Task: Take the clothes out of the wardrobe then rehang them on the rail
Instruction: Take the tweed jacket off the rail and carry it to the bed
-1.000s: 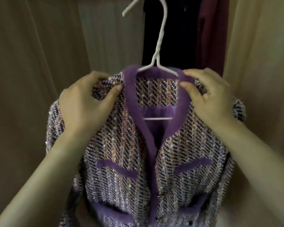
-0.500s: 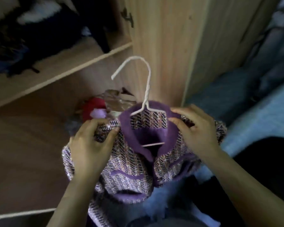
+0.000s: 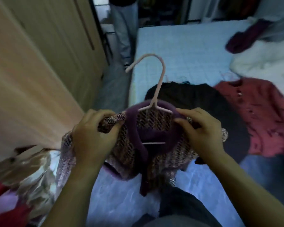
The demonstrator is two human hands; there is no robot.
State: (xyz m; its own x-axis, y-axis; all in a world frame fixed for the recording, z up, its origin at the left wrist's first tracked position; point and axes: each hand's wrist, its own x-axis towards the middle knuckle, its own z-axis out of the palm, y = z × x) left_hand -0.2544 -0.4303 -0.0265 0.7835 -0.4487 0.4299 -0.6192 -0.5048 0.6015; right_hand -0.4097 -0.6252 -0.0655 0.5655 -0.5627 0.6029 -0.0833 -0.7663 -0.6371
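Item: purple-trimmed tweed jacket (image 3: 152, 122) on pale pink hanger (image 3: 157, 86), held near the pale blue bed (image 3: 179, 49). Your left hand (image 3: 93, 133) and right hand (image 3: 202, 130) each pinch a shoulder, fingers curled. Risk: loosen one pinch and that shoulder likely slips off the hanger.

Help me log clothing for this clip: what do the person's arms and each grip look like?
The left grip and right grip are bare hands: no gloves, no rings or watch visible in the blur. The left forearm and right forearm are uncovered to the frame's edge; no sleeves show.
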